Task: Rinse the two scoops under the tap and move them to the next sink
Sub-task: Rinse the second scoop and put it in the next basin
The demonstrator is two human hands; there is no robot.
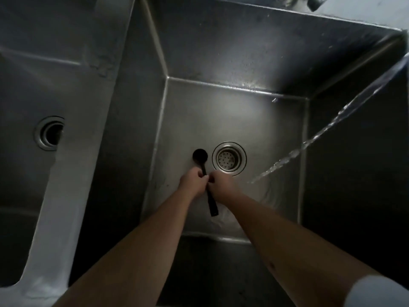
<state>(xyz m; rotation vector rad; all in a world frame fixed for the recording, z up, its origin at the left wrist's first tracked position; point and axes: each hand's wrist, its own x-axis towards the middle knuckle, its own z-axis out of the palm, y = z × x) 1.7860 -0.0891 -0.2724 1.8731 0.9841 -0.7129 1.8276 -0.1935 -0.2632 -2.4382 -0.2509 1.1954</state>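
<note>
A black scoop [200, 155] lies low in the right sink [232, 116], its round bowl just left of the drain strainer [229, 158]. My left hand [192, 181] and my right hand [222, 185] meet on its handle, both closed around it. A black handle end [213, 207] sticks out below the hands toward me. Whether that is the same scoop or a second one, I cannot tell. A stream of tap water [327, 127] slants down from the upper right and lands on the sink floor to the right of my hands, missing the scoop.
The left sink [26, 89] has an open drain hole [49, 132] and stands beyond a steel divider [73, 173]. Part of a tap fitting [314, 3] shows at the top edge. The right sink's walls are tall and dark.
</note>
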